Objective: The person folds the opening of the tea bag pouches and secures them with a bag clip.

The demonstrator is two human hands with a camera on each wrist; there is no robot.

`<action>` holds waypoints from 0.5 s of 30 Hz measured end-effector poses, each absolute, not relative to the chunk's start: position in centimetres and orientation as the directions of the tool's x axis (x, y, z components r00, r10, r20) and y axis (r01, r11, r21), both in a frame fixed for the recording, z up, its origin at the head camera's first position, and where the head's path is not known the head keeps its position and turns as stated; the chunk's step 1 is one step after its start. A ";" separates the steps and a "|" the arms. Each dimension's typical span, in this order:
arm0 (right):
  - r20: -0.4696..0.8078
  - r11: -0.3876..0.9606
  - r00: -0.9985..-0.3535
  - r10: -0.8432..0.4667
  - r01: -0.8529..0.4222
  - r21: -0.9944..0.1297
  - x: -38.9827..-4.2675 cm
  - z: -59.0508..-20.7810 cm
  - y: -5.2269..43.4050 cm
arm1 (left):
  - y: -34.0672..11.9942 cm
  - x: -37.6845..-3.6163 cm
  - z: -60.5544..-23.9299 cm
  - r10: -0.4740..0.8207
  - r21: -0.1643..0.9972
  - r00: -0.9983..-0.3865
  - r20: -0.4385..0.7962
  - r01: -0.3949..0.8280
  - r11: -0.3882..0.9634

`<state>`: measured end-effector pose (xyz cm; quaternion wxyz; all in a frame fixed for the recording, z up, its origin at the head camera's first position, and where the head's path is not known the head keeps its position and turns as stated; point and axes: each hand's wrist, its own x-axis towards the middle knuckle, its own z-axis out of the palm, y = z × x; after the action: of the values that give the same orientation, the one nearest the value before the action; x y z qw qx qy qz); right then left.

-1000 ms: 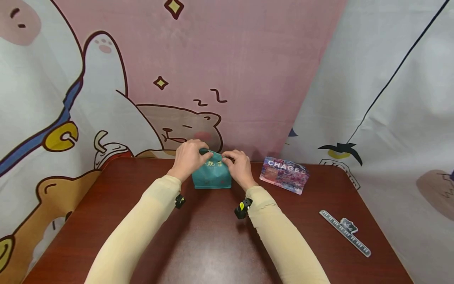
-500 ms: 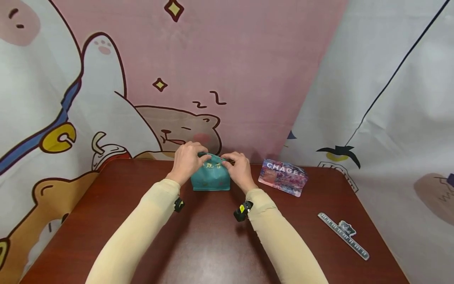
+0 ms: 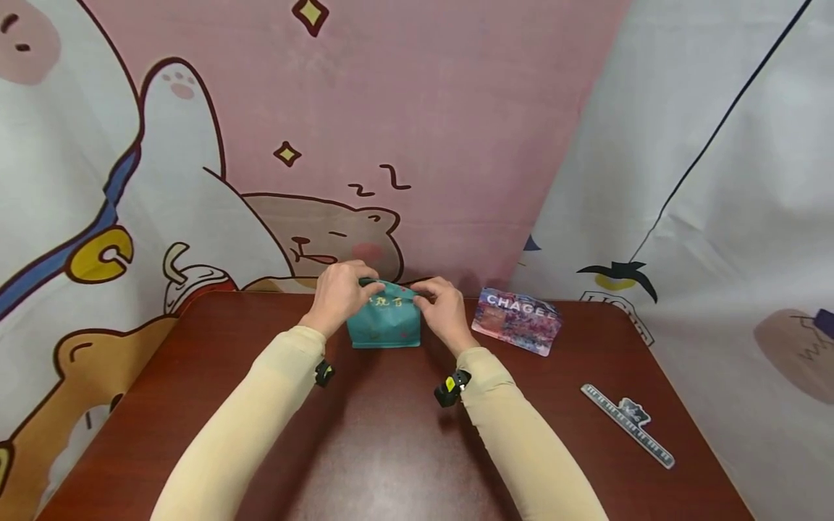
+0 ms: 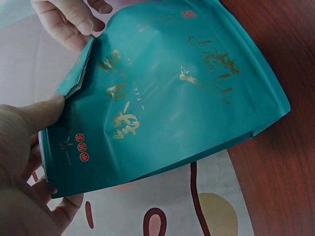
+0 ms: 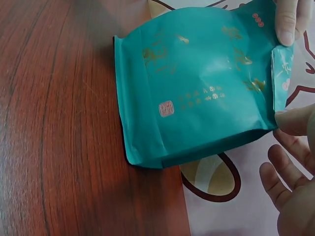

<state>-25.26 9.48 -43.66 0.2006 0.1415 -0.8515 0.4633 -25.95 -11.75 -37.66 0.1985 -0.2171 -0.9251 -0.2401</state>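
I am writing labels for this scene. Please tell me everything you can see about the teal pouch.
The pouch is glossy teal film with gold characters and small red seals. It stands upright on the table, near the far edge. The left hand and right hand each pinch its top edge, which is folded over at one corner.

Both my arms reach forward, sleeved to the wrists. My left hand pinches the teal pouch at its top left corner; my right hand pinches its top right corner, fingers curled.
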 end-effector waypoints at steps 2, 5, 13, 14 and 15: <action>0.477 0.525 -0.877 -0.048 -0.429 -0.735 -25.1 -43.7 9.7 | -11.8 -26.0 -37.6 0.303 0.361 -0.832 0.465 0.491 0.793; 0.471 0.520 -0.882 -0.035 -0.418 -0.745 -24.8 -43.8 10.1 | -11.9 -26.0 -37.6 0.300 0.368 -0.838 0.456 0.485 0.793; 0.442 0.520 -0.897 -0.009 -0.381 -0.764 -23.8 -44.4 11.1 | -11.8 -26.1 -37.6 0.303 0.377 -0.840 0.450 0.486 0.788; 0.443 0.518 -0.897 -0.009 -0.383 -0.765 -23.6 -44.5 11.2 | -11.8 -26.1 -37.6 0.307 0.374 -0.839 0.449 0.489 0.788; 0.445 0.515 -0.896 -0.010 -0.386 -0.766 -23.5 -44.5 11.3 | -11.8 -26.1 -37.6 0.311 0.371 -0.837 0.450 0.492 0.787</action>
<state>-23.53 11.30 -44.55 0.1962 0.1168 -0.8478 0.4786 -26.13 -11.84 -37.61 0.1860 -0.2167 -0.9269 -0.2436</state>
